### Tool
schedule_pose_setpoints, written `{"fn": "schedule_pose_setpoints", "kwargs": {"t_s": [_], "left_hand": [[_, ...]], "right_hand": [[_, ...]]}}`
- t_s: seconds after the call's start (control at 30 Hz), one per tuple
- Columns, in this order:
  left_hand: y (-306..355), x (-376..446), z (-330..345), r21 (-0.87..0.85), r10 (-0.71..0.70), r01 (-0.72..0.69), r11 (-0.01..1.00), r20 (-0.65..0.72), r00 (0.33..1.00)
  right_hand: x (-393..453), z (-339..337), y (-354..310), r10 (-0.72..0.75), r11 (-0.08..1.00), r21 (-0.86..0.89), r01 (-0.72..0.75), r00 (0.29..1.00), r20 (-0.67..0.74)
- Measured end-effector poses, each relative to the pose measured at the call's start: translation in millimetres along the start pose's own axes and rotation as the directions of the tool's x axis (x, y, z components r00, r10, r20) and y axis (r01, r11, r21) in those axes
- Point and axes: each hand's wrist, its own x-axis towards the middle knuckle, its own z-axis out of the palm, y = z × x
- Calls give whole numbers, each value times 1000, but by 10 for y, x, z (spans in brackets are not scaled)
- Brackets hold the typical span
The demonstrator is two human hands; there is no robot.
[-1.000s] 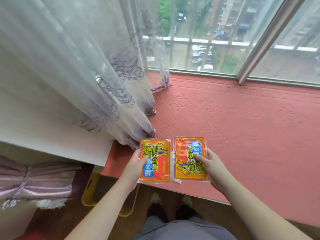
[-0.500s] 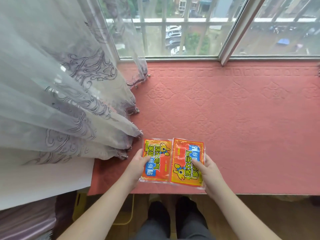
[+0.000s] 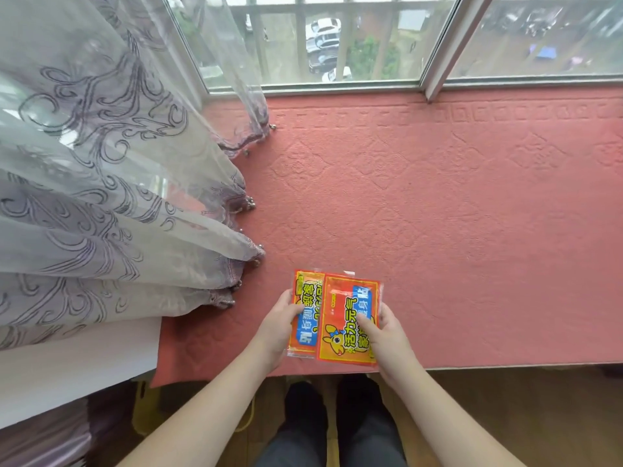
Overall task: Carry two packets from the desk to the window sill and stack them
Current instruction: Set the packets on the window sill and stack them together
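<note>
Now each hand (image 3: 279, 326) (image 3: 387, 335) grips a packet (image 3: 305, 318) (image 3: 344, 318), right overlapping left.

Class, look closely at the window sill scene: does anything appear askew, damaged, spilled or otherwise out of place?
Only the stack is uneven. The right packet, under the right hand, overlaps the left packet held by the left hand, leaving a strip of it showing. Nothing looks torn or spilled on the red sill cover.
</note>
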Motion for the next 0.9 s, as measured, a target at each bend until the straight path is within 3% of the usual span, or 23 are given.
{"fn": "schedule_pose_setpoints", "kwargs": {"t_s": [0.23,0.43,0.6,0.67,0.77,0.9], "left_hand": [[-207,100,124,-67,-21,24,997,47,999],[-379,216,114,-41,22,-22,999,0,1000],[-540,349,72,-49,-43,43,998,0,999],[-584,395,23,-57,-76,74,996,-27,997],[-645,456,-61,21,-98,99,995,-64,993],[-753,519,-78,248,-63,95,964,-134,989]], "right_hand": [[130,154,161,19,1000,-23,-18,998,61],[211,322,288,-7,989,-144,13,999,46],[356,383,424,13,949,-316,-5,1000,22],[431,329,466,53,957,-286,-54,999,-13],[533,242,566,145,982,-119,-144,989,1],[639,196,681,137,973,-176,-147,988,-70]]}}
